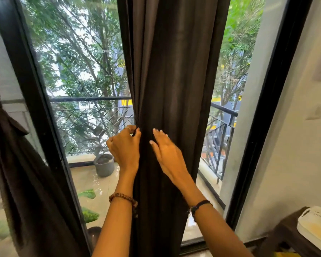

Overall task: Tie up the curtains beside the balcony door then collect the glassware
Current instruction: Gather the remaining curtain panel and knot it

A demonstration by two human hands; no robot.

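Dark brown fabric curtain at far left [0, 115] is tied; centre dark brown curtain [174, 89] hangs untied, left hand [125, 147] pinching its edge, right hand [167, 153] flat, fingers straight; glassware unseen, uncollected.

We see our two bare forearms without sleeves. Our left hand [125, 148] wears a thin ring, with a brown beaded bracelet [123, 197] at its wrist; our right hand [168, 153] has a black cord wristband [199, 205].
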